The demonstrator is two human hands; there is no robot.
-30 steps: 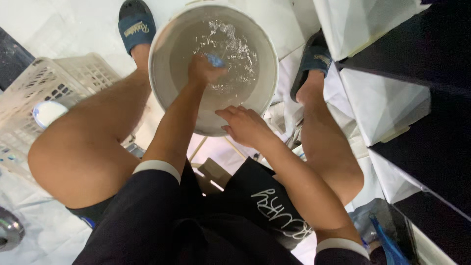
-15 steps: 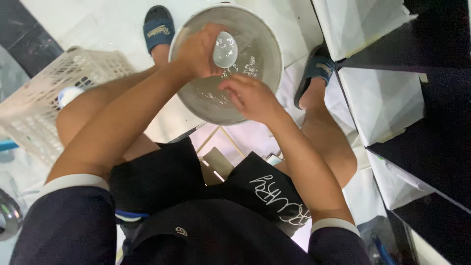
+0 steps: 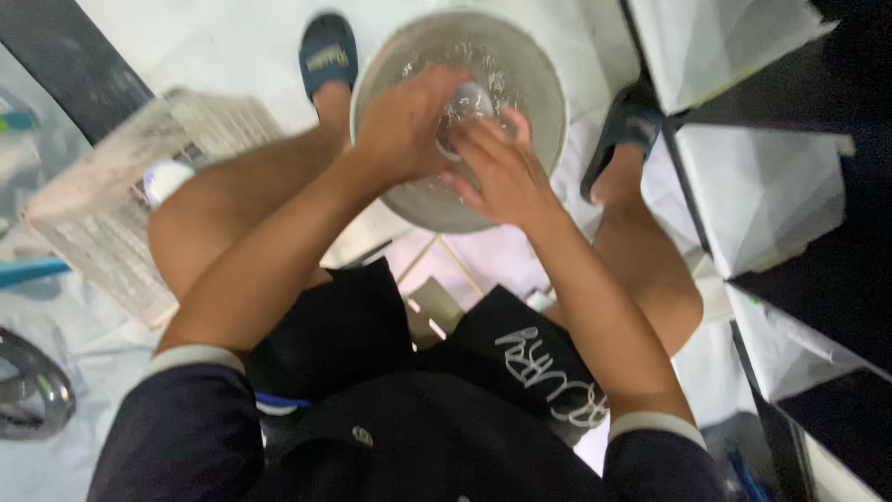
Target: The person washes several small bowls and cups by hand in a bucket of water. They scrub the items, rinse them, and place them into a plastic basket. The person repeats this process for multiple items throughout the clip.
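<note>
A small round, pale and glossy object (image 3: 465,104), perhaps a little cup or lid though blur keeps it from being told for sure, sits between the two hands above the middle of a large round metal basin (image 3: 520,56). The left hand (image 3: 401,125) is wrapped over its left side with the fingers curled around it, and the right hand (image 3: 497,167) meets it from the near right with the fingers spread against its edge, so the two hands are together and closed on the one piece; such a two-sided hold suits turning or rubbing a wet, slippery thing without dropping it. It is held low, just over the basin, which seems to hold water with some bubbles or splashes on its inner wall, so that drips would fall back inside. The basin stands on the pale floor (image 3: 232,46) at the far middle of the scene, set between the person's bare knees, with a dark blue slipper (image 3: 327,51) to its far left and another slipper (image 3: 624,125) to its right; judged from this, the person squats or sits low so both arms reach it evenly. To the left, beside the left leg, lies a white plastic basket (image 3: 102,232) with a small white round thing (image 3: 165,178) in it, near enough to reach. White panels in dark frames (image 3: 743,186) line the right side, and a curved metal piece (image 3: 32,390) shows at the near left edge.
</note>
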